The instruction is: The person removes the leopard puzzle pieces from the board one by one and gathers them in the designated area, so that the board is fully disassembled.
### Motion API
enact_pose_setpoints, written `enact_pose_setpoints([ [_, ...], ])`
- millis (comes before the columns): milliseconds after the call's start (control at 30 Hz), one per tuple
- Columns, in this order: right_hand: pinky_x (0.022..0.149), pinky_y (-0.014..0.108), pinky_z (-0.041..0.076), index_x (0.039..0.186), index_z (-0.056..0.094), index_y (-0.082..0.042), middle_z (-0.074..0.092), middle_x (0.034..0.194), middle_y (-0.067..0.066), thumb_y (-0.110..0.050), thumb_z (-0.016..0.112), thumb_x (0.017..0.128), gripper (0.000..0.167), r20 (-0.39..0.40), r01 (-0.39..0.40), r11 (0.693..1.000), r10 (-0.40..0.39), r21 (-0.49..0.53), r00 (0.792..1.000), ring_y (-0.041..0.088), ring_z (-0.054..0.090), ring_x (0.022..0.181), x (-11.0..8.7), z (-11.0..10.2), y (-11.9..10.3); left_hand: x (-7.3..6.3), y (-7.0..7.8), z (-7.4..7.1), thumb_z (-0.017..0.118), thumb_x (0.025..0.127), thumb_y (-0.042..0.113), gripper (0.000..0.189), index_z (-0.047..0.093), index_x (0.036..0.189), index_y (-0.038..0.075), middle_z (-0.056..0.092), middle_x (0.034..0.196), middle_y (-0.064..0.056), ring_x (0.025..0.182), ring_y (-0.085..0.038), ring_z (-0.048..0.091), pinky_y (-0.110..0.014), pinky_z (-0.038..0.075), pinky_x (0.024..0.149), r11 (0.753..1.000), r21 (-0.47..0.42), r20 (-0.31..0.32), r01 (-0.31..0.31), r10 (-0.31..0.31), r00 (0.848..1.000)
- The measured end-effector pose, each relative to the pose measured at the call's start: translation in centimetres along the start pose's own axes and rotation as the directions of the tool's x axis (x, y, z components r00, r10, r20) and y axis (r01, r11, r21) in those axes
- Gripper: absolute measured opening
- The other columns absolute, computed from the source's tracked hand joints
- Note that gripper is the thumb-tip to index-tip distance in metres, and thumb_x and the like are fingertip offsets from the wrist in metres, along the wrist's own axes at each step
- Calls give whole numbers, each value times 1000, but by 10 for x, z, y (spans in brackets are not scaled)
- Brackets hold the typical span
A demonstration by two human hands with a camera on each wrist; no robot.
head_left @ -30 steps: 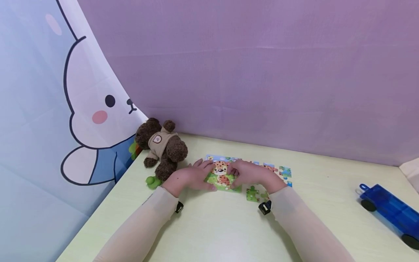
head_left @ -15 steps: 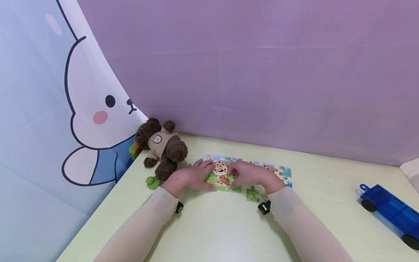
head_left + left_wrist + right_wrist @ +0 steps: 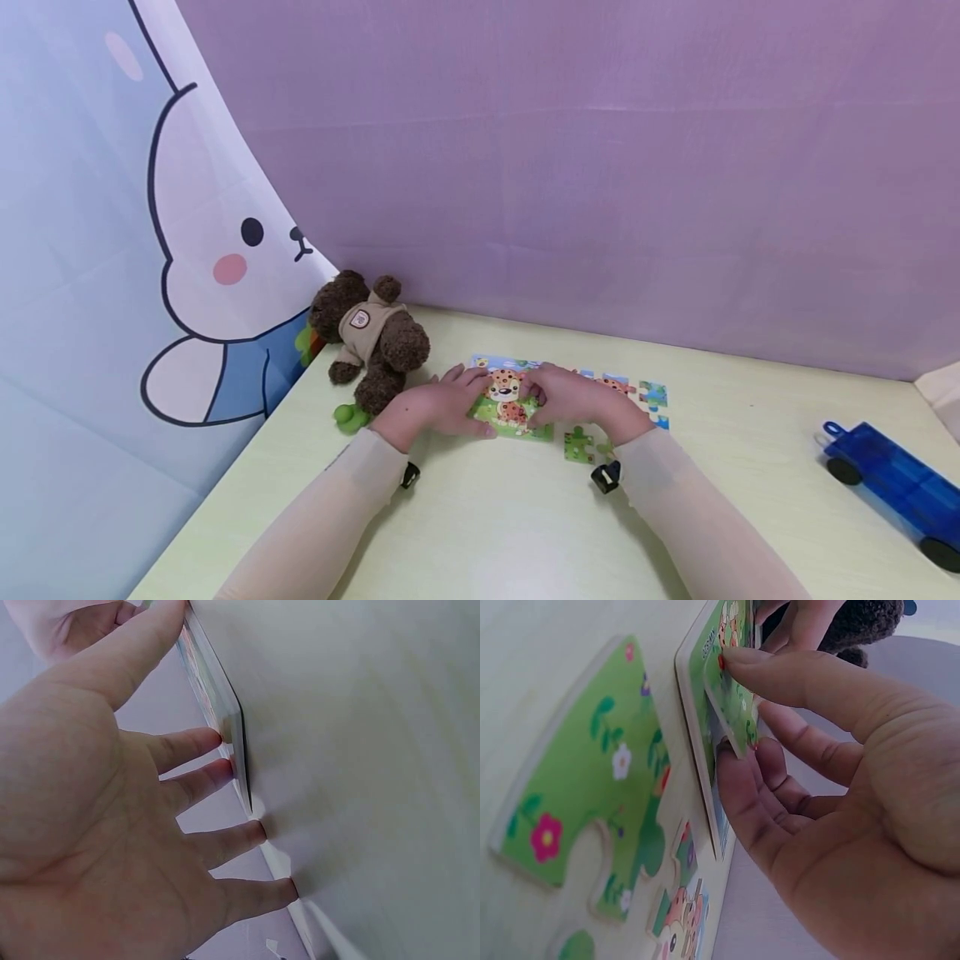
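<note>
A flat puzzle board (image 3: 497,362) with a spotted leopard cub picture lies on the table between both hands. My left hand (image 3: 450,403) is at its left side. In the left wrist view its fingers (image 3: 202,780) are spread and mostly straight, with some fingertips touching the board's edge and the others the tabletop. My right hand (image 3: 573,395) bends over the board's right side. The right wrist view shows thumb and fingers pinching a green puzzle piece (image 3: 733,701), whose near edge sits tilted above the board. How far the piece extends is hidden.
Several loose puzzle pieces (image 3: 579,446) lie right of the board, partly under the right forearm. A brown teddy bear (image 3: 367,332) and a small green toy (image 3: 351,417) are at the left. A blue wheeled toy (image 3: 900,487) stands at the far right. A purple cloth (image 3: 600,208) hangs behind.
</note>
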State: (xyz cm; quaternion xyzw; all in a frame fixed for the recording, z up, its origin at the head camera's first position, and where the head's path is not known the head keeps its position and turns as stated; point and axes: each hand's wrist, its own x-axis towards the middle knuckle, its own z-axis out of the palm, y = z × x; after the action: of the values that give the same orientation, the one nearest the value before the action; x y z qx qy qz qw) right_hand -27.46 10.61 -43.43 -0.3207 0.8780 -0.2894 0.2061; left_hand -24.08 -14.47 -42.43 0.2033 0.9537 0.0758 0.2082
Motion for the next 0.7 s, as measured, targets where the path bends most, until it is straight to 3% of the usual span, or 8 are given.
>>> enact_pose_setpoints([
  [700,76,34,50,124,66,-12,66,103,1,-8,70,102,22,50,47,997,-50,59,997,17,53,83,-8,-1,-1,0,0,0,64,100,65,98,18,173,19,9,183,-5,169,-45,6,-73,14,133,1000,-12,6,0,0,1000],
])
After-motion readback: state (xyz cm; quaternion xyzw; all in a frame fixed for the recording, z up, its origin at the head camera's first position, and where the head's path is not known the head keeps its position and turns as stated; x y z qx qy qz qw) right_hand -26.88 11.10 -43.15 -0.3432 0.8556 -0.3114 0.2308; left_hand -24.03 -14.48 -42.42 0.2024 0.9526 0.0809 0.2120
